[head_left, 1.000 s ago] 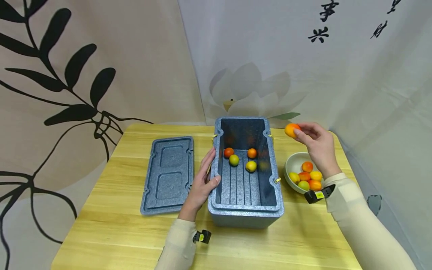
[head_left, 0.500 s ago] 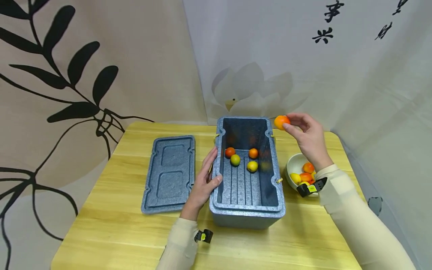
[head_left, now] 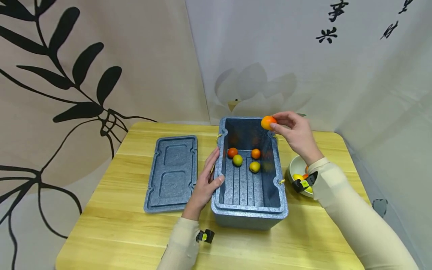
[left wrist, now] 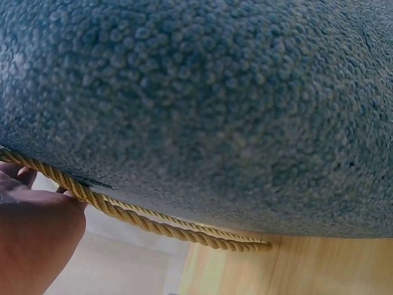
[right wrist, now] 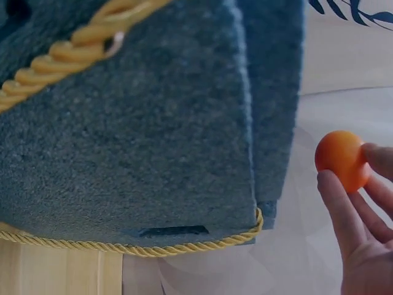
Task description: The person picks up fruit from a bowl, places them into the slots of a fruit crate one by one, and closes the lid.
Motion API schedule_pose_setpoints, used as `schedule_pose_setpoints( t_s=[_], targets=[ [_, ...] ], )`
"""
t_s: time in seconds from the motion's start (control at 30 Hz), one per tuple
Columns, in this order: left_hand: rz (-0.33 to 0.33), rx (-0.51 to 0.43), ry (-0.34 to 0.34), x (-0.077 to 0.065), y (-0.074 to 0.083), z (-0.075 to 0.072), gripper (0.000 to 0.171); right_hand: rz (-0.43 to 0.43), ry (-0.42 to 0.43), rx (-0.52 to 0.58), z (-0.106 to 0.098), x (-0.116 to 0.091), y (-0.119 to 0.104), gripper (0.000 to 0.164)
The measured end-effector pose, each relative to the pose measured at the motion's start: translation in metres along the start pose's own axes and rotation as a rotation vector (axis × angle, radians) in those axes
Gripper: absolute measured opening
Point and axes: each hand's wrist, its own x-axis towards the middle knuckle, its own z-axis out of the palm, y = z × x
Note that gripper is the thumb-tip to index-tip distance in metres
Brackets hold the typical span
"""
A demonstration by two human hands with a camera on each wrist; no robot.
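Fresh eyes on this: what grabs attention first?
The bright orange fruit pinched in the right hand, by the far right corner of the foam box in the head view. Next, the four fruits inside the box. Then the black leaf print at upper left.

on the pale cloth backdrop (head_left: 303,75), toward the upper right, we see black brush-style chinese characters in two columns. in the left column we read 事 (head_left: 338,10) — and, just below it, 兴 (head_left: 326,35). in the right column we cannot make out the slanted lower character (head_left: 389,30) or the upper character (head_left: 405,6). the yellow stickers (head_left: 305,183) on the black wrist cameras (head_left: 297,186) bear marks — too small for us to read.
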Motion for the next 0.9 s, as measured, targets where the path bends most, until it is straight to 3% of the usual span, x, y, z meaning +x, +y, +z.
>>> schedule_pose_setpoints(
  t_s=[0.4, 0.9],
  targets=[
    [-0.003, 0.003, -0.003, 0.0, 0.001, 0.0, 0.073, 0.011, -0.089, -0.197, 0.015, 0.01, 0.006, 0.034],
    [0.001, -0.004, -0.005, 0.001, -0.001, 0.0, 0.073, -0.011, -0.182, -0.254, 0.024, 0.014, 0.012, 0.031]
  ],
)
